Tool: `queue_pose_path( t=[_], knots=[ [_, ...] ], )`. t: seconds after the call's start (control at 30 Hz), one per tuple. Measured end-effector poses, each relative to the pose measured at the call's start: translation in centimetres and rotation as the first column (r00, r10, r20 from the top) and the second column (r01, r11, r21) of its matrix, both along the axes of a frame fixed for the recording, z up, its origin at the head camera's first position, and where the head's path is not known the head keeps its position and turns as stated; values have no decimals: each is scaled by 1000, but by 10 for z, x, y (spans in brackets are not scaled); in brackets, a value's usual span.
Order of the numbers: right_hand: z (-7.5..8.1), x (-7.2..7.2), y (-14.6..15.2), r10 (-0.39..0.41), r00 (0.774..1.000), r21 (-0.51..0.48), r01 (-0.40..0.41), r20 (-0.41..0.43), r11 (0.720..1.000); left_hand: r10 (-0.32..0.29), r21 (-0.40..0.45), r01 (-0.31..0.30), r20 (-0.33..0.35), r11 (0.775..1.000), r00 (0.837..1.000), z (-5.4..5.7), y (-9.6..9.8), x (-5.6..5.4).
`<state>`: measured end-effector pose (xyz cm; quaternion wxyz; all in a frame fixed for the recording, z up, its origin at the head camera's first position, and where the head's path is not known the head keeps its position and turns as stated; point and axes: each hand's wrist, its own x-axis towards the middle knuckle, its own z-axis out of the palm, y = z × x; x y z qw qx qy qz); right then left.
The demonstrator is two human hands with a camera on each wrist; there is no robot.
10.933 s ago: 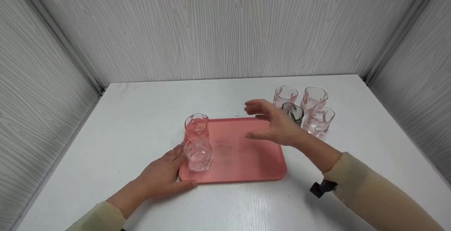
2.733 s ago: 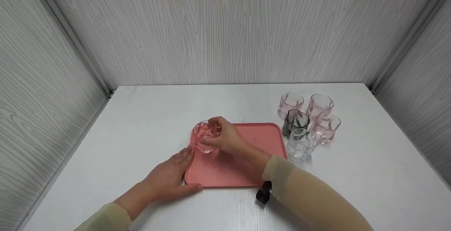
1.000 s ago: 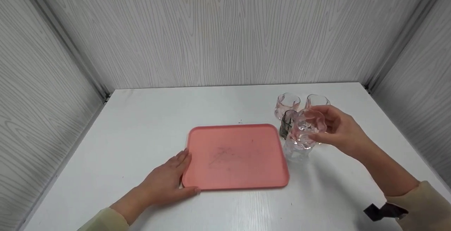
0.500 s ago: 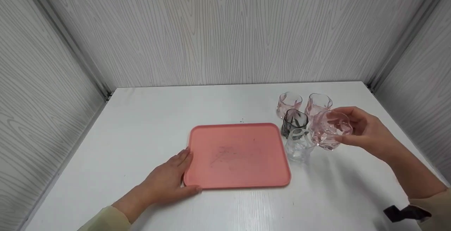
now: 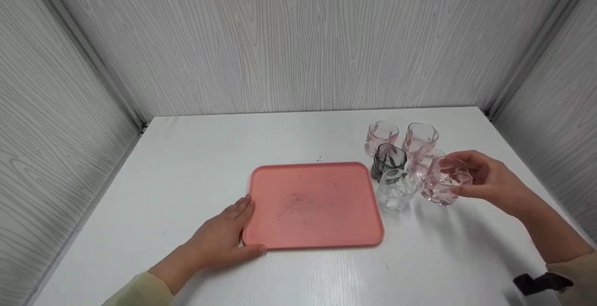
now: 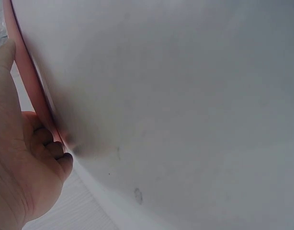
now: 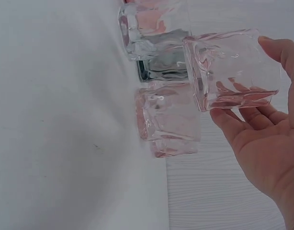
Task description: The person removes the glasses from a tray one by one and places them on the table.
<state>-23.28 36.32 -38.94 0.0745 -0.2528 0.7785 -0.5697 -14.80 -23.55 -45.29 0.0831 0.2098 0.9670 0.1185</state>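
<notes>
My right hand (image 5: 494, 180) holds a clear pink-tinted drinking glass (image 5: 445, 182) between thumb and fingers, at the right of the group of glasses. In the right wrist view this glass (image 7: 233, 72) is off the table, in front of the others. Nearby stand a clear glass (image 5: 396, 191), a dark grey glass (image 5: 389, 162) and several pink glasses, one pink glass (image 5: 422, 161) partly hidden behind the held one. My left hand (image 5: 219, 236) rests against the near-left corner of the pink tray (image 5: 317, 208), fingers along its left edge and thumb along its front edge.
Two pink glasses stand at the back, the left pink glass (image 5: 381, 138) and the right pink glass (image 5: 419, 138). The white table (image 5: 200, 152) ends at a wood-patterned back wall (image 5: 298, 40), with panels on both sides.
The pink glass left the tray in my right hand, passed over the clear glass and has moved right and a little nearer and lower. The clear glass left the tray earlier. My left hand stays put.
</notes>
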Motion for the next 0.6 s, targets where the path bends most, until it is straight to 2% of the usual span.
queue_pose_path(
  t=[0.33, 0.6],
  knots=[
    [-18, 2, -3, -36, 999, 48, 35, 16, 998, 6, -13, -6, 1, 1000, 1000, 0, -1, -1],
    [-33, 0, -4, -58, 998, 74, 56, 29, 996, -13, 49, 14, -19, 999, 1000, 3, 1, 2]
  ],
)
